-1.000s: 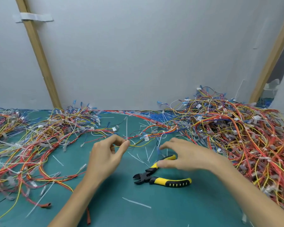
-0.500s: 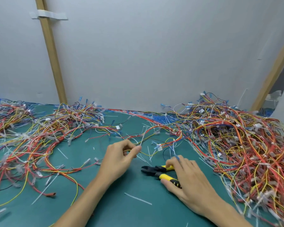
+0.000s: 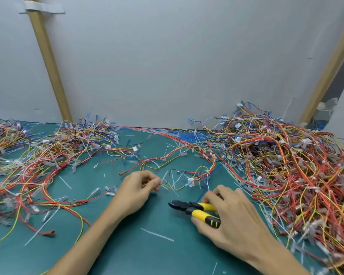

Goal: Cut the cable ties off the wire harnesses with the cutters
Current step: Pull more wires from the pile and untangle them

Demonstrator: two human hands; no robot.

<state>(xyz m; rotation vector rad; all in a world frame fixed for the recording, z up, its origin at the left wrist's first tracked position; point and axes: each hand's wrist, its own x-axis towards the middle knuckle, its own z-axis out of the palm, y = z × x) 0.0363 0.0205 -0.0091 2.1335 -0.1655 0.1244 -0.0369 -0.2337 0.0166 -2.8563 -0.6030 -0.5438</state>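
Your R fingers (image 3: 216,193) curl round the yellow handles of the cutters (image 3: 189,207), thumb under the near one. Your right hand (image 3: 236,219) grips them down on the tabletop (image 3: 127,245), black head pointing left. Left of the cutters & a bit farther back, your L fingers (image 3: 156,181) are pinched together on a yellow wire (image 3: 173,188), left hand (image 3: 135,191) low. The wire runs to a loose harness (image 3: 209,171) just behind the cutters, w/ white cable ties (image 3: 172,178) sticking out. Big harness pile (image 3: 286,165) right of the cutters, another pile (image 3: 38,155) well left. One cut tie (image 3: 157,234) lies in front of the cutters.
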